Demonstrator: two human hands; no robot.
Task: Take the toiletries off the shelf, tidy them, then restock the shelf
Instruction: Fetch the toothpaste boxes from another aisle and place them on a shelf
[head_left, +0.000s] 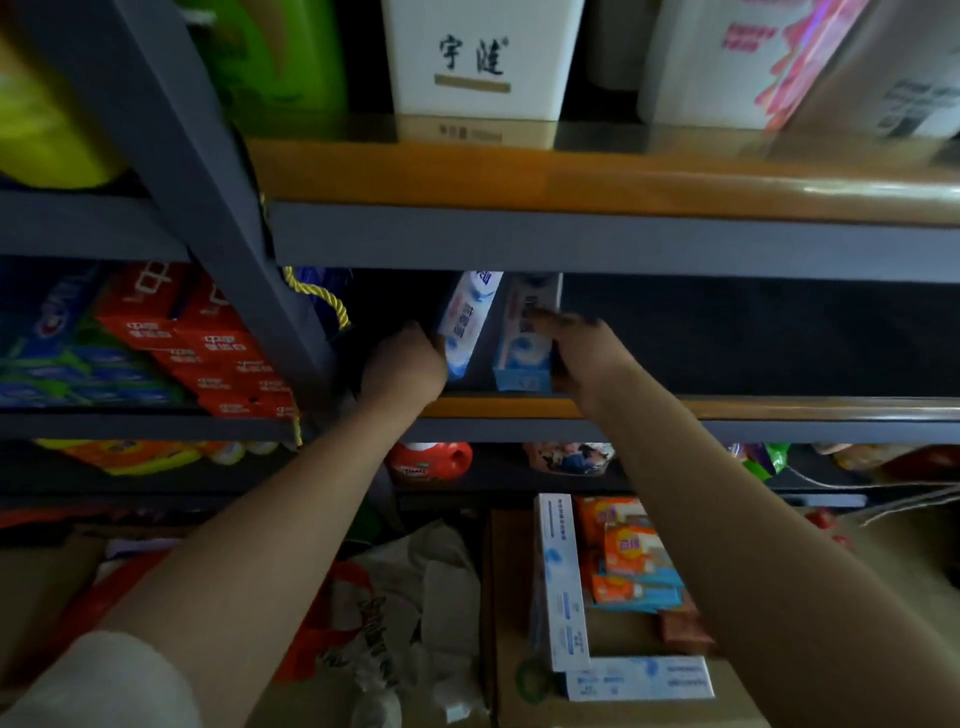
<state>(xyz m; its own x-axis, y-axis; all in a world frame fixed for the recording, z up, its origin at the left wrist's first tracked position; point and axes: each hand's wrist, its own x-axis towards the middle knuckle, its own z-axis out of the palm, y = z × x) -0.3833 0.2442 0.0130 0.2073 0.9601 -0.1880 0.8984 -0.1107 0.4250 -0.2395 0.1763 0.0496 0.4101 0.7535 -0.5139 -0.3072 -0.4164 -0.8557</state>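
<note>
Both my arms reach into the middle shelf (727, 408), which has an orange front lip. My left hand (402, 366) is closed around a white-and-blue toothpaste box (467, 325) that stands tilted to the right. My right hand (582, 353) grips a second white-and-blue toothpaste box (522, 345), standing upright just right of the first, with fingers over its right side. The shelf to the right of my hands looks dark and bare. Below, on a cardboard carton (506, 597), lie more white-and-blue toothpaste boxes (558, 582) and orange packets (631, 558).
Red boxes (208, 348) and blue-green toothpaste packs (57, 369) fill the left bay behind a grey upright post (218, 208). A white box with characters (475, 62) and bottles stand on the upper shelf. A red detergent bottle (431, 460) sits on the lower shelf. Crumpled bags (395, 613) lie below.
</note>
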